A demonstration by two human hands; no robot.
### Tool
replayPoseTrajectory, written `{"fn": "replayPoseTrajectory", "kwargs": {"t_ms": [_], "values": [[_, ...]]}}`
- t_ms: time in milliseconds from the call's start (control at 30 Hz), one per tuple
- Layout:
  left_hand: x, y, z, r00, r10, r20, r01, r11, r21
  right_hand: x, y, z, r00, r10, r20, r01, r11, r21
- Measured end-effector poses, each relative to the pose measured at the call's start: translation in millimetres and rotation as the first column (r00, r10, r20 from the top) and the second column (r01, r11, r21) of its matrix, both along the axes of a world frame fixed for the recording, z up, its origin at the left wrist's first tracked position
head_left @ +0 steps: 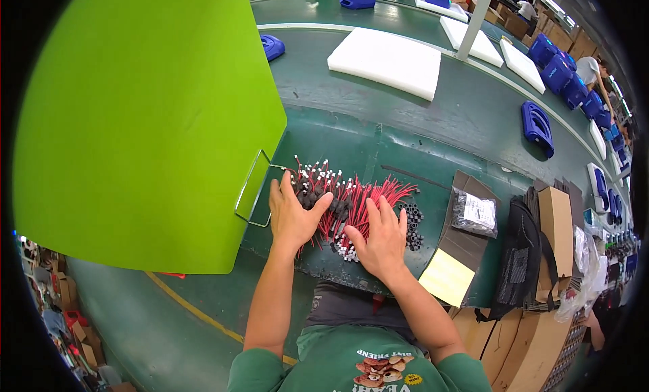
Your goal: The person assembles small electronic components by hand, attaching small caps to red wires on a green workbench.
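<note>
A pile of red wires (387, 192) with small white connectors and black parts lies on the dark green bench (351, 138) in front of me. My left hand (292, 215) rests at the left edge of the pile, thumb apart from the fingers, touching the wires. Over the near right part of it, my right hand (380, 242) is spread with its fingertips on the red wires. Neither hand has a wire clearly gripped, though the undersides of the fingers are hidden. Small black ring-like pieces (410, 222) lie in a heap just right of my right hand.
A large green panel (155, 121) with a metal wire bracket (251, 189) stands at left. Rightward are a clear bag (474, 213), a yellow paper (447, 277), a black bag (519, 257) and cardboard (554, 230). Beyond runs a conveyor with white foam pads (387, 61) and blue housings (537, 128).
</note>
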State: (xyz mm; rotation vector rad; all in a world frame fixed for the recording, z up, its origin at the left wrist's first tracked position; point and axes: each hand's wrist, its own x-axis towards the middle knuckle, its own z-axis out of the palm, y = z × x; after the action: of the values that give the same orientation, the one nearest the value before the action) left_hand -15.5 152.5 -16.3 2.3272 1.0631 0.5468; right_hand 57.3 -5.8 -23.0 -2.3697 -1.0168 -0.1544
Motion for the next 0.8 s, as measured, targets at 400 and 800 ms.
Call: {"fn": "replayPoseTrajectory", "kwargs": {"t_ms": [400,800], "values": [[1.6,-14.0,-11.4,0.971,-0.1,-0.216,0.142,0.972,0.186,-12.2,-7.7,-16.3,0.937,0.349,0.025,-0.35,0.928,0.131],[8.2,-17.7,-7.0,0.962,-0.026,-0.272,0.07,0.985,0.155,-16.8,-7.8,-17.2,0.89,0.455,0.037,-0.456,0.886,0.081]]}}
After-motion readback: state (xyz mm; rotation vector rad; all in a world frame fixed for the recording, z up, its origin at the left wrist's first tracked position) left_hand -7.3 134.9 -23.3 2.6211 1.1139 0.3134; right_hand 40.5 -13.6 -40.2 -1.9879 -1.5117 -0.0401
